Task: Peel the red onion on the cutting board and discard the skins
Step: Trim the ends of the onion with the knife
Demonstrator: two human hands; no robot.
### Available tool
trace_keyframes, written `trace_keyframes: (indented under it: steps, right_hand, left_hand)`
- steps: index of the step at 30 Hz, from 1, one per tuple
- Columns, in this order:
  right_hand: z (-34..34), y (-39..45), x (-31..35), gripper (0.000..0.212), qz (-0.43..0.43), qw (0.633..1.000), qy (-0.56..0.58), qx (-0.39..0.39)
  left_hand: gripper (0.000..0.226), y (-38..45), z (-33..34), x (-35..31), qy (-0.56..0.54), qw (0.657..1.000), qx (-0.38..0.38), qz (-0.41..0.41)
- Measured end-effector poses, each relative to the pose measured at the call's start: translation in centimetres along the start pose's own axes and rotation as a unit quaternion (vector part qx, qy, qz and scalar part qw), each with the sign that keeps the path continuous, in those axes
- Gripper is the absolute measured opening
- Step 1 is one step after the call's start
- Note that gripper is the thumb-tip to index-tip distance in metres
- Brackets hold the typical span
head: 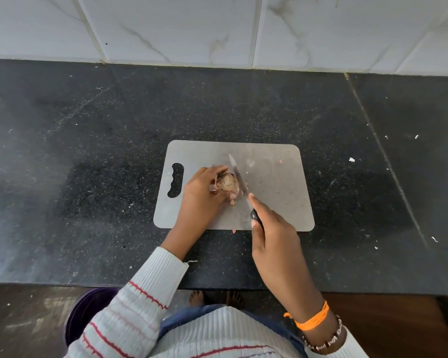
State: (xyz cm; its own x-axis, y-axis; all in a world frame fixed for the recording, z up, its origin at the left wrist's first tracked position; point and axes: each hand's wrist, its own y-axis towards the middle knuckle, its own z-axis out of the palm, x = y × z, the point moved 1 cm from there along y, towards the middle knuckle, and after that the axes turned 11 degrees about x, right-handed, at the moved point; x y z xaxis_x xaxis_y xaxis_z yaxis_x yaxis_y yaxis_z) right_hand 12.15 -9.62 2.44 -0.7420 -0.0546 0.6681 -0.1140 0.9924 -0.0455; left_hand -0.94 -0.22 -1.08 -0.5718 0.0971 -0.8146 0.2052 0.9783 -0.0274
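I am seeing the left hand (199,195) gripping the red onion (227,183) at frame centre. The knife (239,182), clenched in the right hand (272,236), is running up-frame, touching the onion's right side.

The bench (88,151) lies bare to the left, right and far side of the cutting board (277,192), giving open passage up to the tiled wall (192,27). On the board, the right half is free; both hands, the onion (227,182) and the knife (239,182) crowd its left and near part.
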Motion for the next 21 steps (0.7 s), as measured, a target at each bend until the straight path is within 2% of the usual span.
trace_keyframes:
  steps: [14,21]
  right_hand:
    - [-0.2,0.4,1.2,0.058,0.022,0.996,-0.046,0.075]
    - [-0.1,2.8,2.5,0.062,0.051,0.984,-0.127,0.112]
  left_hand:
    - [0.051,-0.1,0.2,0.1,-0.006,1.000,-0.005,0.004]
    - [0.049,-0.2,0.1,0.0,0.005,1.000,-0.019,-0.001]
